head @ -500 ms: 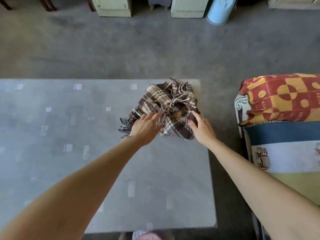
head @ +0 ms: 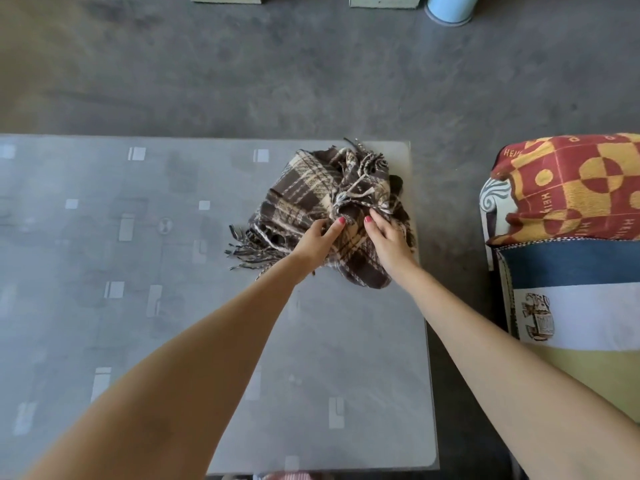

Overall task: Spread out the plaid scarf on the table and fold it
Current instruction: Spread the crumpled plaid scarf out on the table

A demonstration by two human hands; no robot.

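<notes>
Cloth on a smooth top

Plaid scarf (head: 323, 197): soft woven cloth, matt, twisted yarn fringe. Table (head: 138, 306): smooth grey, faint sheen. Floor (head: 277, 81): matt, rough-looking concrete. Cushion cover (head: 571, 188): woven fabric.

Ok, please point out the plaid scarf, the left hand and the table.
plaid scarf (head: 308, 188), head view, on its upper plaid panel.
left hand (head: 313, 242), head view, on its back.
table (head: 104, 237), head view, on its bare top.

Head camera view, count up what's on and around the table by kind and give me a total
Scarves: 1, plaid scarf
Tables: 1, table
Hands: 2, left hand, right hand
Patterned cushions: 1, cushion
Blue bins: 1, bin
Total: 6
</notes>
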